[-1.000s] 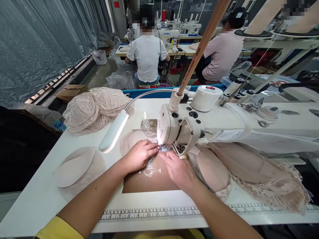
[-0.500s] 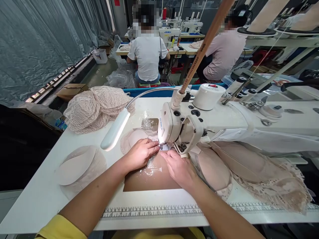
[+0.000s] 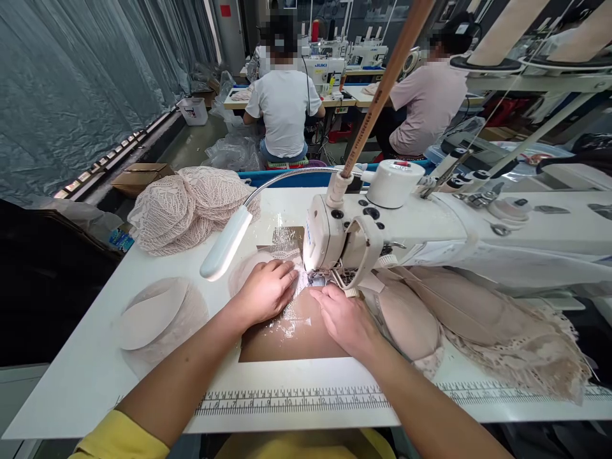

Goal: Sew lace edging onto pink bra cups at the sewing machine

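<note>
At the head of a white sewing machine (image 3: 318,239), both hands rest close to the presser foot (image 3: 313,278). My left hand (image 3: 268,290) lies over a sheer beige lace piece (image 3: 287,255), fingers stretched forward and side by side. Just right of the foot is my right hand (image 3: 342,315), thumb and fingers pressed together; whatever is between them is hidden. Under both hands lies a brown, partly shiny sheet (image 3: 287,347) on the table. Beige padded bra cups (image 3: 411,319) with lace edges lie right of my right hand.
Lace pieces (image 3: 186,207) are piled at the back left. A sheer round piece with a cup pad (image 3: 155,315) lies left of my arm. A lamp (image 3: 227,245) hangs over the table, a ruler strip (image 3: 287,401) runs along its front edge. Two people sit at machines beyond.
My left hand has drawn slightly back and left from the presser foot, its fingers straighter, uncovering more lace. My right hand stays beside the foot. The view has shifted slightly.
</note>
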Available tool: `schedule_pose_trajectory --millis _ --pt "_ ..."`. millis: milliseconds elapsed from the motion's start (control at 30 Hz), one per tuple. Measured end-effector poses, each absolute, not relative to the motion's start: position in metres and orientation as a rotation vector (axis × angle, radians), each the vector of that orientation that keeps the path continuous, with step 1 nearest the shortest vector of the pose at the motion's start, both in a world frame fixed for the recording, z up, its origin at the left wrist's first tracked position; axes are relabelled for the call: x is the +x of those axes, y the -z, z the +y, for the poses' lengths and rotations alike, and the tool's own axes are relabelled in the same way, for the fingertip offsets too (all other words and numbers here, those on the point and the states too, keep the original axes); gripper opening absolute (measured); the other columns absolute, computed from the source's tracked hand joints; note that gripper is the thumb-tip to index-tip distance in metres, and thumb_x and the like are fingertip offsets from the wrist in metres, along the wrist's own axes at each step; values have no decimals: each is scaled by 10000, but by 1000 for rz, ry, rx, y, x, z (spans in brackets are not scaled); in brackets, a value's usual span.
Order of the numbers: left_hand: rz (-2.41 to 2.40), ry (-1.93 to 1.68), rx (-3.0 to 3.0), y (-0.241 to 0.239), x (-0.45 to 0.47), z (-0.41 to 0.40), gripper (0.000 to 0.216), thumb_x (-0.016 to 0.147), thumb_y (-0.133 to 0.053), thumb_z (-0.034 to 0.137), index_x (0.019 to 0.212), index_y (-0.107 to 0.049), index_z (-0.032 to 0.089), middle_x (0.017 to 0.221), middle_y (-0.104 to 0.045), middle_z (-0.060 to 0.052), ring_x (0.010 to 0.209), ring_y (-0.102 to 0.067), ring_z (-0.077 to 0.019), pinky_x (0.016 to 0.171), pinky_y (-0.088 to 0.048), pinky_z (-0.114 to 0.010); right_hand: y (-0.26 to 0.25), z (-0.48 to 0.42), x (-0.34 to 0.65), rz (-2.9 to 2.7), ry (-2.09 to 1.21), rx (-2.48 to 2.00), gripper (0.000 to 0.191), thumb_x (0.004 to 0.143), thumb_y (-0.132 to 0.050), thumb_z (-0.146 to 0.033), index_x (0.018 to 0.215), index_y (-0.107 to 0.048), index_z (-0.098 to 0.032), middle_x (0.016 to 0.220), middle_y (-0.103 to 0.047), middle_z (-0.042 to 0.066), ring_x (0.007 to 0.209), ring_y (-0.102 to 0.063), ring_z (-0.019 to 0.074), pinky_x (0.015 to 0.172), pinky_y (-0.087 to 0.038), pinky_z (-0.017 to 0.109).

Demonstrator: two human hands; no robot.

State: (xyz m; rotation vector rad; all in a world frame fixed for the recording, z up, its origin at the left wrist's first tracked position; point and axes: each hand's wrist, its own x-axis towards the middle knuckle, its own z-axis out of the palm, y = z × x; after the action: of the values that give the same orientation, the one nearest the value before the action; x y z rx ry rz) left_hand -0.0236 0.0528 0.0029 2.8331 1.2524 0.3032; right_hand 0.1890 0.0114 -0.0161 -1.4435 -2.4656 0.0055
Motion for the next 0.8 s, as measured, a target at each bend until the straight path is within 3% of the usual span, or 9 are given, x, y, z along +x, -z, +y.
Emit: schedule_pose_trajectory --millis 200,333,567,800 --pt "1270 -165 2802 -9 -23 39 298 945 -411 320 1060 -623 145 959 -620 -107 807 -566 -230 653 -484 -339 16 12 191 -2468 21 -1534 349 849 -456 -107 1088 -683 -221 856 -666 39 672 -545 156 623 -356 273" --pt "1220 -238 2804 -8 -17 36 262 940 -421 289 953 -634 137 891 -605 -101 778 -557 -219 660 -481 -338 16 13 191 -2476 17 -1539 353 840 -461 -102 1090 -680 -222 866 -666 40 679 -547 157 626 -361 270" --pt "947 -427 2825 1 -13 34 290 946 -408 194 1140 -611 119 1176 -614 -129 964 -549 -236 808 -492 -378 13 11 192 -2470 -16 -1528 348 858 -454 -96 1091 -679 -223 863 -669 36 665 -530 156 621 -341 268" --pt "946 -419 2861 6 -13 35 330 960 -394 205 1196 -600 101 1230 -616 -131 966 -549 -255 808 -490 -406 14 9 189 -2506 -15 -1429 334 879 -447 -96 1093 -684 -195 844 -644 44 654 -515 144 590 -314 274"
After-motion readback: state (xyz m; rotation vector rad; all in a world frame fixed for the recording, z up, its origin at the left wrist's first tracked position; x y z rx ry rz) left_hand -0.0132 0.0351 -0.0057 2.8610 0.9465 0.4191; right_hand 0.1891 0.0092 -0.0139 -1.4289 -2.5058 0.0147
